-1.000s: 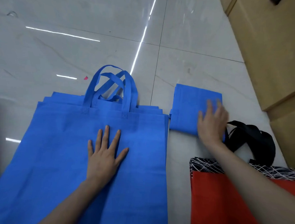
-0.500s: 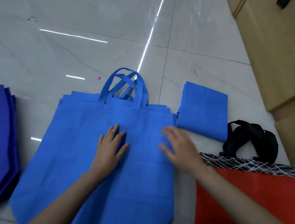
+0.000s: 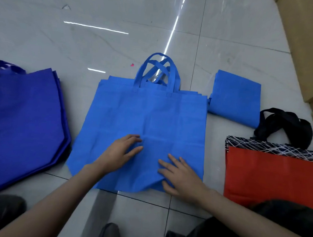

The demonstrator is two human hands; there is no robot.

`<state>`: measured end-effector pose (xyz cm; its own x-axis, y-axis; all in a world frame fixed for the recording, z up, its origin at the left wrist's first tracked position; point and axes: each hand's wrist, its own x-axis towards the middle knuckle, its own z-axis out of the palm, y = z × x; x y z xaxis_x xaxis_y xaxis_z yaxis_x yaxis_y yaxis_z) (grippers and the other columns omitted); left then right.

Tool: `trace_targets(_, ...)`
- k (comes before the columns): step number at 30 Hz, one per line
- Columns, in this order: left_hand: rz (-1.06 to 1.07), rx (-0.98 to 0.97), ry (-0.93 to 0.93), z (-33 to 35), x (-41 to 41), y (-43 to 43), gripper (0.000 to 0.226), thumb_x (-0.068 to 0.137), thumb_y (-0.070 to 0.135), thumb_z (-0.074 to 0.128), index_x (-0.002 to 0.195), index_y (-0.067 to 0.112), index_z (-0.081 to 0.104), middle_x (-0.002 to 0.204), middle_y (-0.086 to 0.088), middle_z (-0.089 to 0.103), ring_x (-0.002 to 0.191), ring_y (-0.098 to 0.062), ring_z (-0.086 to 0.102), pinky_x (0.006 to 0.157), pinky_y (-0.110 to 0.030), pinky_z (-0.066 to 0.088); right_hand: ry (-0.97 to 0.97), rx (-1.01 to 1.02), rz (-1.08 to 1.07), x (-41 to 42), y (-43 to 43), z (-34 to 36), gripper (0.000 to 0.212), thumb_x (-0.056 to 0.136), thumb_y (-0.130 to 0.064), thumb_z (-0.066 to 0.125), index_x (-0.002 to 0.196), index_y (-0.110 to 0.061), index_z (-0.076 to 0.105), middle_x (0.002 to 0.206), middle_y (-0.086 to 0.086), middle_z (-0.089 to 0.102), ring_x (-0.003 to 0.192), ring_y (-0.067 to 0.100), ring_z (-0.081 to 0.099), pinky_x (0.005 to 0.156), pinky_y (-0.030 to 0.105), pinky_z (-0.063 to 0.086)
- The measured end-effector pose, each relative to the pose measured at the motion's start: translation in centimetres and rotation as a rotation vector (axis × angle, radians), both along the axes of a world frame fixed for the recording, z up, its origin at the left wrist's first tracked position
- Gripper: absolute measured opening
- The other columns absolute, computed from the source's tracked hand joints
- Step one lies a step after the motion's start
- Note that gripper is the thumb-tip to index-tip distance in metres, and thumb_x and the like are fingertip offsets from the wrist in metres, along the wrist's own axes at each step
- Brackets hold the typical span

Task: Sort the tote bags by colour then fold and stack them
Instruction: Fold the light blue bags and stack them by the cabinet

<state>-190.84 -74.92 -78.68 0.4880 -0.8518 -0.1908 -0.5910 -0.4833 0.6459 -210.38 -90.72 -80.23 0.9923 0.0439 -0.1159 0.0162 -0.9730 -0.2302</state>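
No text, label or number can be read — bags plain.

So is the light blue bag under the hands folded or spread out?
Spread out. The light blue bag lies flat, handles showing; only its bottom edge is rumpled near the right hand.

Arms: bare forearms, bare left hand [image 3: 121, 151] and right hand [image 3: 182, 177]
Legs: dark trousers [image 3: 288, 213]
Foot: dark grey shoe [image 3: 109, 232]
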Motion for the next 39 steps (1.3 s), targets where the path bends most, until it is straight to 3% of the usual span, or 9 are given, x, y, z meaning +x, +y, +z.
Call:
trace_targets(3,0.096,-0.016,0.213,2.8,0.6,1.3,0.086,0.062,0.092,0.03,0.116,0.031,0.058,0.118,0.023,0.058,0.109,0.013,0.049,0.088,0.001,0.03,0.02,0.244,-0.294,1.8,-1.0,3.0,0.038,0.081,-0.043,0.027,0.079,-0.017,0.055,0.069,0.001,0.059,0.07,0.028,0.059,0.059,0.036,0.045)
trace_targets(7,0.105,-0.024,0.208,6.5,2.7,2.8,0.072,0.057,0.084,0.047,0.11,0.037,0.058,0.114,0.032,0.056,0.108,0.022,0.044,0.088,0.0,0.03,-0.028,0.551,-0.555,4.6,-4.9,6.0,0.036,0.091,-0.018,0.049,0.061,-0.019,0.028,0.049,-0.004,0.036,0.05,0.012,0.037,0.054,0.032,0.03)
trace_targets(13,0.218,-0.26,0.369,10.9,5.6,5.3,0.082,0.06,0.088,0.047,0.111,0.026,0.063,0.112,0.011,0.067,0.106,0.0,0.059,0.089,-0.017,0.044,0.095,0.801,-0.784,7.5,-9.4,8.1,0.023,0.089,-0.017,0.048,0.067,-0.013,0.04,0.063,0.005,0.042,0.062,0.016,0.041,0.057,0.028,0.029)
trace_targets(19,0.412,-0.325,0.348,9.0,5.6,4.8,0.011,0.087,0.016,0.064,0.098,0.017,0.065,0.088,0.019,0.072,0.085,0.0,0.066,0.07,-0.013,0.052,0.304,0.933,-0.751,8.3,-10.4,10.3,0.02,0.09,-0.021,0.054,0.073,-0.012,0.051,0.079,0.006,0.056,0.071,0.016,0.056,0.064,0.029,0.04)
trace_targets(24,0.784,-0.459,0.419,6.9,6.5,4.6,0.007,0.09,0.023,0.06,0.088,0.017,0.063,0.079,0.012,0.07,0.07,-0.003,0.065,0.055,-0.012,0.05,0.142,1.148,-0.807,7.4,-12.6,12.4,0.08,0.081,-0.078,0.024,0.102,-0.014,0.067,0.085,0.005,0.073,0.076,0.015,0.069,0.075,0.031,0.048)
trace_targets(29,0.909,-0.404,0.488,5.6,8.3,3.9,0.031,0.089,0.028,0.062,0.112,0.007,0.059,0.103,-0.003,0.063,0.083,-0.011,0.061,0.068,-0.023,0.049,-0.104,1.32,-0.808,4.5,-14.7,10.1,0.112,0.041,-0.098,0.047,0.119,-0.018,0.06,0.121,0.001,0.065,0.113,0.012,0.06,0.094,0.029,0.043)
trace_targets(32,0.948,-0.355,0.499,4.7,9.5,3.3,0.038,0.088,0.031,0.063,0.116,0.006,0.058,0.107,-0.003,0.061,0.093,-0.019,0.057,0.078,-0.032,0.044,-0.117,1.292,-0.827,3.5,-14.1,7.5,0.091,0.053,-0.085,0.06,0.119,-0.021,0.059,0.121,-0.006,0.064,0.11,0.004,0.06,0.093,0.024,0.042)
trace_targets(35,0.972,-0.33,0.476,3.8,10.4,2.6,0.035,0.087,0.032,0.064,0.113,0.008,0.058,0.105,-0.002,0.06,0.093,-0.02,0.057,0.079,-0.033,0.043,-0.178,1.164,-0.907,4.3,-12.7,4.6,0.03,0.088,-0.034,0.061,0.111,-0.014,0.063,0.109,-0.007,0.067,0.095,-0.001,0.063,0.076,0.011,0.047)
trace_targets(39,1.02,-0.303,0.43,2.4,11.4,1.6,0.041,0.082,0.037,0.069,0.107,0.006,0.057,0.102,-0.004,0.062,0.09,-0.022,0.058,0.074,-0.033,0.045,-0.32,0.946,-1.135,6.5,-12.5,1.7,0.035,0.094,-0.027,0.057,0.077,0.003,0.059,0.073,0.007,0.057,0.074,0.016,0.05,0.063,0.031,0.038)
